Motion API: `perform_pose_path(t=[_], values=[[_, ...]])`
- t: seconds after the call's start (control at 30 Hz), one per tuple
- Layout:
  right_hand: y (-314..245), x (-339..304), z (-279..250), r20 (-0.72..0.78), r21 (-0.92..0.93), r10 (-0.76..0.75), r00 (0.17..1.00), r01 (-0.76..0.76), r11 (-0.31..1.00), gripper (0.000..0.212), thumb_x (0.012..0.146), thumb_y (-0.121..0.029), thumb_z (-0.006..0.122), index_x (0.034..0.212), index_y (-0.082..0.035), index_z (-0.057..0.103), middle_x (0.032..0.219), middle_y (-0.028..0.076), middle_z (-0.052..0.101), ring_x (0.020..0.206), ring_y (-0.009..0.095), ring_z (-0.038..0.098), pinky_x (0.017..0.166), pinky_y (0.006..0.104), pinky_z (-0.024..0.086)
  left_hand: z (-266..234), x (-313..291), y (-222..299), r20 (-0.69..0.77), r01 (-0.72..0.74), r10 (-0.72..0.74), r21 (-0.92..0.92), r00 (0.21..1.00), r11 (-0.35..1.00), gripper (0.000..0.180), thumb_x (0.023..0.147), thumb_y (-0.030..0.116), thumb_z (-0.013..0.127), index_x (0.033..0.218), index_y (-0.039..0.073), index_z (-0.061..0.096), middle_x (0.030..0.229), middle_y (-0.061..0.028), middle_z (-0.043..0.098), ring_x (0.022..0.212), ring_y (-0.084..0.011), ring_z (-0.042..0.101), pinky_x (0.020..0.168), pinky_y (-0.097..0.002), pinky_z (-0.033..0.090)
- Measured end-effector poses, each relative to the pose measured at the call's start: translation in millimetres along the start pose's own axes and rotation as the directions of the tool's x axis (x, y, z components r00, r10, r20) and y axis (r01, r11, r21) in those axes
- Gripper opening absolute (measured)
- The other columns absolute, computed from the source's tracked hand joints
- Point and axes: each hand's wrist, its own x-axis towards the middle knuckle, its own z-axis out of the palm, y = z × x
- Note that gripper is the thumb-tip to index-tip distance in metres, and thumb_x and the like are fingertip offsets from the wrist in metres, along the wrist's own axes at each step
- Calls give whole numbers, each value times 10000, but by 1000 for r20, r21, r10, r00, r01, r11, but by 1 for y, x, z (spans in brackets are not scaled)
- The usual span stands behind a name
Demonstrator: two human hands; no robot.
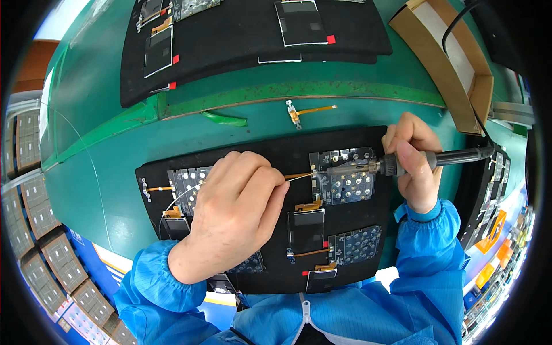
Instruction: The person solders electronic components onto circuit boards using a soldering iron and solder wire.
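My right hand (415,161) is wrapped round a soldering iron (397,164), its tip pointing left onto the edge of a dark circuit board (345,187) with round metal pads. From the other side my left hand (236,201) pinches a thin solder wire (296,177), whose end meets the iron's tip at the board's left edge. An orange flex cable (299,175) runs to that same edge, partly behind my left fingers. Below the board, a small display (306,230) hangs on by another orange ribbon. All of these lie on a black foam pad (276,270).
More circuit boards (356,244) with displays share the pad. Behind it, a loose flex cable (294,114) lies on the green mat (259,132). A second foam pad (230,46) with displays stands at the far side, and a cardboard box (445,69) at the far right. The iron's cord trails right.
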Motion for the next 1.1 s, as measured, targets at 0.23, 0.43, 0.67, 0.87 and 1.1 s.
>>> perform_pose_path(t=[0.23,0.43,0.67,0.87,1.1], values=[[1,-1,0,1,-6,-15,1000,15,1000,232,855,-203,600,733,-70,453,688,5,458,620,63,374,544,233,298,8,3,-1,0,-58,58,9,998,998,174,716,-50,716,816,-4,581,825,-115,534,709,-268,540,615,-369,444],[2,0,-1,6,-17,-22,1000,22,1000,221,848,-191,586,728,-68,447,677,6,449,619,68,369,544,238,292,11,3,-1,-5,-84,84,4,996,996,176,715,-50,716,811,-5,576,832,-114,531,704,-266,534,613,-365,446],[2,1,0,-2,-24,-22,1000,22,999,253,841,-217,598,716,-76,430,654,0,426,612,77,365,551,241,292,15,3,-2,-9,-109,109,19,994,994,185,705,-42,714,819,-1,573,835,-109,522,710,-257,527,620,-358,450],[2,1,0,-2,-31,-26,1000,26,999,278,838,-239,603,710,-87,408,647,-10,398,625,81,356,563,245,282,13,4,3,-14,-40,40,-15,999,999,219,697,-75,744,867,-8,623,843,-120,578,742,-299,577,641,-382,469],[3,1,-1,-11,-23,-34,999,34,999,253,823,-224,592,713,-74,421,661,-1,384,651,99,357,580,249,276,13,4,2,2,-18,18,23,1000,1000,224,708,-53,749,900,-12,642,855,-112,574,760,-288,577,656,-379,468]])
